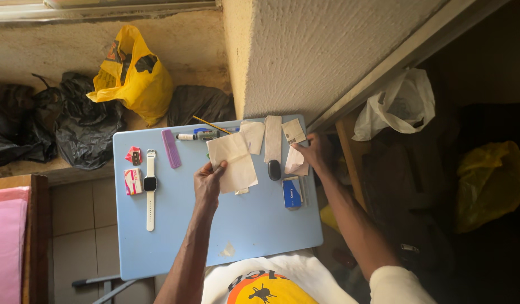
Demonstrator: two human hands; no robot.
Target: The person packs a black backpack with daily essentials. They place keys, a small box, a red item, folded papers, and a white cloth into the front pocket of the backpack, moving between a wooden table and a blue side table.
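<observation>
Paper sheet (233,162), pale and thin with soft creases, is pinched at its lower left corner by the left hand (208,183), thumb on top, so it lifts slightly off the light blue table (215,236) near the middle. The grip at one corner leaves most of the sheet free to view or turn. The right hand (313,152) rests at the table's right edge, fingers closed on a smaller white slip (295,161), holding it flat against the surface.

Seen from the head camera, other flat papers lie along the far edge: a grey strip (273,138) and a small printed card (293,130). A dark oval object (274,169) sits just below the strip, and a blue card (292,194) lies near the right edge. Pens (206,134) line the far edge beside a purple bar (171,148). A white-strapped smartwatch (150,188) lies straight near the left edge, with a small pink box (133,181) beside it. Crinkled black plastic bags (82,126) and a glossy yellow bag (133,76) slump against the rough wall beyond.
</observation>
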